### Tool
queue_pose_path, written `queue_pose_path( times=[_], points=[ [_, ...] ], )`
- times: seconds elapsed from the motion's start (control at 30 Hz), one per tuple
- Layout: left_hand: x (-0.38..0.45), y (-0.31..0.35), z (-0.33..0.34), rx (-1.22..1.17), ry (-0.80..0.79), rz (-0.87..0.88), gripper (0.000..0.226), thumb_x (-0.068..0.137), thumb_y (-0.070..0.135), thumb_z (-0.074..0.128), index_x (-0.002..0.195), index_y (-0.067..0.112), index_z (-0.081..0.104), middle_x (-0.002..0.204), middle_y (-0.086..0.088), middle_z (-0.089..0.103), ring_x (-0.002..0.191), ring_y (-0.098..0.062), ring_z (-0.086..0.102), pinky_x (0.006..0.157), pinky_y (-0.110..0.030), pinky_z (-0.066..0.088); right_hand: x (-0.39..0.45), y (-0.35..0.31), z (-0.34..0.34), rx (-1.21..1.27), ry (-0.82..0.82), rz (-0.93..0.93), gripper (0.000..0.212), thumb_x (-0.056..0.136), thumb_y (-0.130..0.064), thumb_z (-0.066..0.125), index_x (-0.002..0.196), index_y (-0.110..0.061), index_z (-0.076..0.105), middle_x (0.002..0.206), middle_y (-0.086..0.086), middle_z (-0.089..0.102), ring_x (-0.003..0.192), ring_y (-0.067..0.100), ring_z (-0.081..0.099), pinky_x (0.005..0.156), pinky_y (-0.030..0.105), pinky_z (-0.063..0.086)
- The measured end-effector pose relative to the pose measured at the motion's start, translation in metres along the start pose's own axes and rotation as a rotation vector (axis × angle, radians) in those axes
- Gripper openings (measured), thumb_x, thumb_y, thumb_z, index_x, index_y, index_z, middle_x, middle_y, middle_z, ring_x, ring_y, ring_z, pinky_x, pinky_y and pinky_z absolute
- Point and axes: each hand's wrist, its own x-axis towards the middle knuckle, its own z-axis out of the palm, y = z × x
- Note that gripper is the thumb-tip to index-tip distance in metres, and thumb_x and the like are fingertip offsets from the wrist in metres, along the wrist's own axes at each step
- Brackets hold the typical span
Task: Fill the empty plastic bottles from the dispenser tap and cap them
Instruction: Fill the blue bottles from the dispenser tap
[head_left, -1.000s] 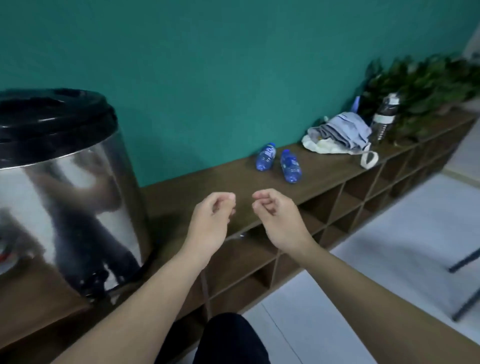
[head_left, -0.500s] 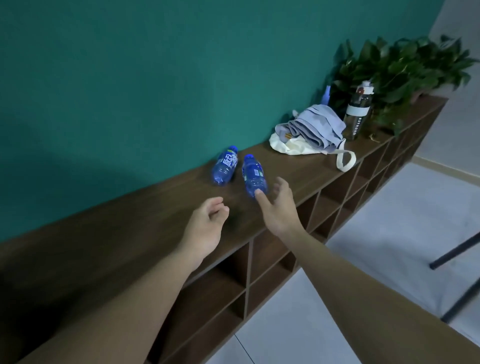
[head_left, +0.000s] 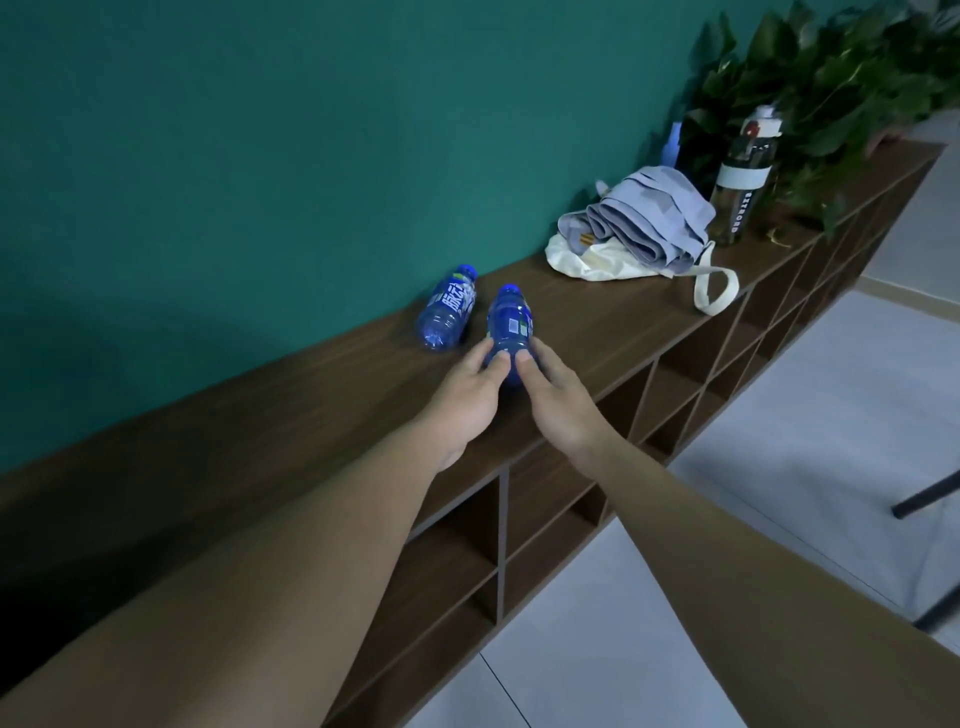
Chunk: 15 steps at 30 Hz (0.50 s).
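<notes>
Both my hands on one blue bottle.
My left hand (head_left: 464, 396) and right hand (head_left: 557, 402) curl their fingers round the near bottle (head_left: 509, 325); second bottle (head_left: 447, 312) lies just left of my fingertips.

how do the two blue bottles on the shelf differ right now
The near blue bottle is gripped at its base end by both hands, left hand and right hand; the far blue bottle lies untouched beside the wall. The far one shows large white lettering, the near one a small pale label patch. Both lie on the wooden shelf with blue caps on.
</notes>
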Motion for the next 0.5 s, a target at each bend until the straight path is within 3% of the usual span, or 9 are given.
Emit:
queue_pose_path(
  times=[0.1, 0.2, 0.37, 0.5],
  points=[
    [-0.021, -0.001, -0.003, 0.015, 0.161, 0.014, 0.034, 0.117, 0.038, 0.056, 0.149, 0.027, 0.065, 0.137, 0.014, 0.068, 0.130, -0.006, 0.063, 0.114, -0.031, 0.048, -0.022, 0.004, 0.011, 0.086, 0.171, 0.037, 0.040, 0.115, -0.053, 0.049, 0.132, -0.026, 0.073, 0.117, -0.010, 0.077, 0.113, 0.005, 0.071, 0.111, 0.046, 0.055],
    [-0.049, -0.011, -0.009, 0.060, 0.277, 0.011, 0.029, 0.115, 0.041, 0.060, 0.138, 0.026, 0.070, 0.133, 0.009, 0.072, 0.121, -0.008, 0.067, 0.110, -0.035, 0.054, -0.048, 0.005, 0.028, 0.244, 0.326, 0.142, 0.045, 0.109, -0.060, 0.057, 0.101, -0.021, 0.078, 0.095, 0.001, 0.081, 0.094, 0.021, 0.079, 0.096, 0.057, 0.063],
    [-0.093, -0.023, -0.030, 0.050, 0.377, 0.001, 0.020, 0.114, 0.037, 0.063, 0.119, 0.024, 0.076, 0.114, 0.009, 0.076, 0.103, -0.004, 0.071, 0.084, -0.021, 0.053, -0.080, -0.003, 0.059, 0.209, 0.325, 0.231, 0.047, 0.087, -0.070, 0.079, 0.104, -0.027, 0.077, 0.098, -0.006, 0.082, 0.091, 0.012, 0.081, 0.090, 0.049, 0.067],
    [-0.126, -0.028, -0.056, -0.019, 0.416, -0.029, 0.010, 0.110, 0.032, 0.072, 0.110, 0.024, 0.077, 0.106, 0.007, 0.079, 0.099, -0.014, 0.077, 0.090, -0.036, 0.064, -0.110, -0.017, 0.080, 0.260, 0.254, 0.283, 0.046, 0.080, -0.054, 0.094, 0.113, -0.032, 0.070, 0.116, -0.007, 0.075, 0.104, 0.015, 0.079, 0.094, 0.044, 0.066]
  ],
)
